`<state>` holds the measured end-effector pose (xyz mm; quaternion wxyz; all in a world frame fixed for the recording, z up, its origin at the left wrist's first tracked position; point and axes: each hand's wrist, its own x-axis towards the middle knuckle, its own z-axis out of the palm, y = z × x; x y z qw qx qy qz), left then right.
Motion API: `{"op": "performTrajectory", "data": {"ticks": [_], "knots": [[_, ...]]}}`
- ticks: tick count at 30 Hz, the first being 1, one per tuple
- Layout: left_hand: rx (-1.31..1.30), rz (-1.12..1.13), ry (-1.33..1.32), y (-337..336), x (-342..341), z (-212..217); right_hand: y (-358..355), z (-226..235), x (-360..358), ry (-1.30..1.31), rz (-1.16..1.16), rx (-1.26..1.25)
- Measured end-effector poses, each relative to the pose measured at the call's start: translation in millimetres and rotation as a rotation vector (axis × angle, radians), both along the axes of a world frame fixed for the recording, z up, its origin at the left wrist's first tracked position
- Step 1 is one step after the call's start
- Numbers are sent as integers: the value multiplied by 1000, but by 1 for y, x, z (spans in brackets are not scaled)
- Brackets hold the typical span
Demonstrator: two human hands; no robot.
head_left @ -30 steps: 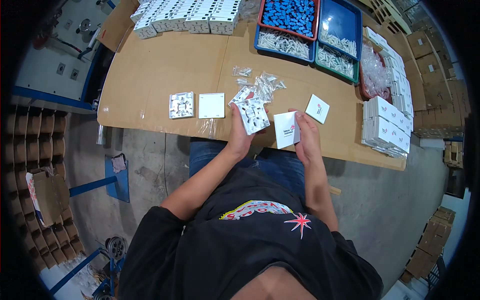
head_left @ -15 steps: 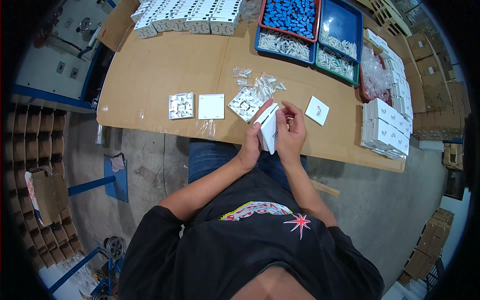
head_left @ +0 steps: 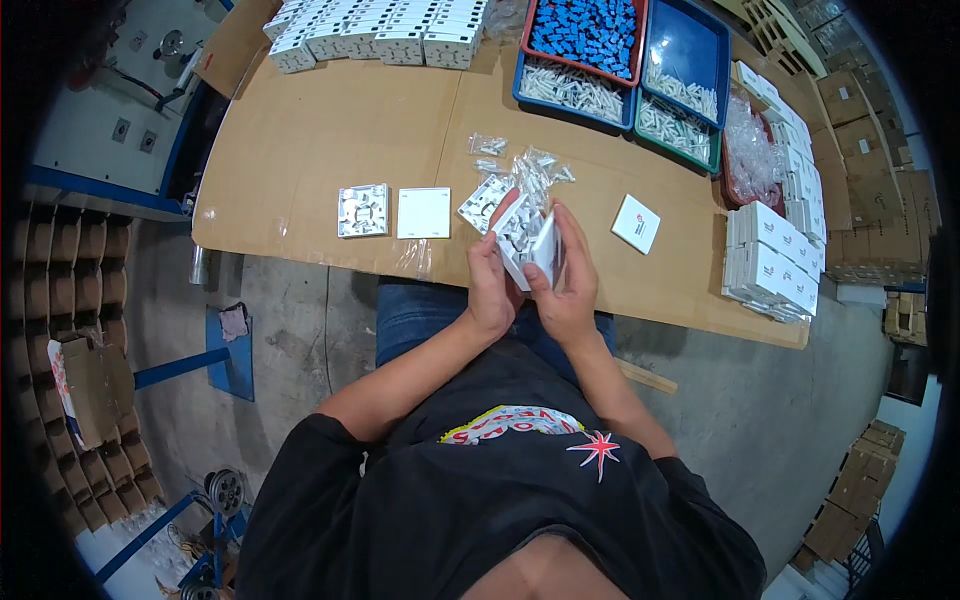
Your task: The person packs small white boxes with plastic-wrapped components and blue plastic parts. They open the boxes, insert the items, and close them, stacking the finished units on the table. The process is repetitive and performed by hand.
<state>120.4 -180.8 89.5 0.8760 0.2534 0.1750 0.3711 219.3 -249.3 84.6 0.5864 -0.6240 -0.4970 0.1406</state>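
My left hand [head_left: 490, 293] and my right hand [head_left: 570, 295] are both closed on a white square plastic housing [head_left: 520, 228] above the table's near edge. Its moulded inner side faces up from the left hand. A smooth white cover panel [head_left: 545, 250] stands at an angle along its right side, held by the right fingers. Whether the two parts are joined cannot be seen. Just behind the left fingers lies another moulded white square piece [head_left: 483, 200], partly hidden. Small clear bags of white parts [head_left: 538, 172] lie beyond the hands.
Left of my hands lie a moulded square piece [head_left: 362, 211] and a plain white plate [head_left: 424, 213]; another plate [head_left: 636, 224] lies right. Trays of blue pieces [head_left: 585, 38] and white plugs [head_left: 570, 90] stand at the back, near stacked white boxes [head_left: 450, 48]. More stacks [head_left: 770, 255] fill the right edge.
The housing has turned in my hands, from edge-on and looking closed to showing its moulded inside. The cover panel now sits angled away from it, and my right fingers have shifted down along it.
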Motion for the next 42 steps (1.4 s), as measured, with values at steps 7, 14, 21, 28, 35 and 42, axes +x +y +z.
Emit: {"op": "performTrajectory", "data": {"ticks": [7, 14, 21, 28, 35, 42], "knots": [[1, -52, 33, 1, -3, 0, 7, 9, 4, -41, 33, -15], [53, -90, -2, -1, -3, 7, 9, 11, -2, -101, 24, -28], [25, -98, 31, -2, -6, 0, 10, 8, 2, -72, 60, -23], [0, -147, 356, 2, -14, -26, 1, 14, 18, 156, 221, -40], [532, -139, 416, -7, -11, -24, 23, 17, 33, 320, -211, -128], [635, -201, 364, -8, -11, -13, 27, 1, 29, 296, -291, -41]]}}
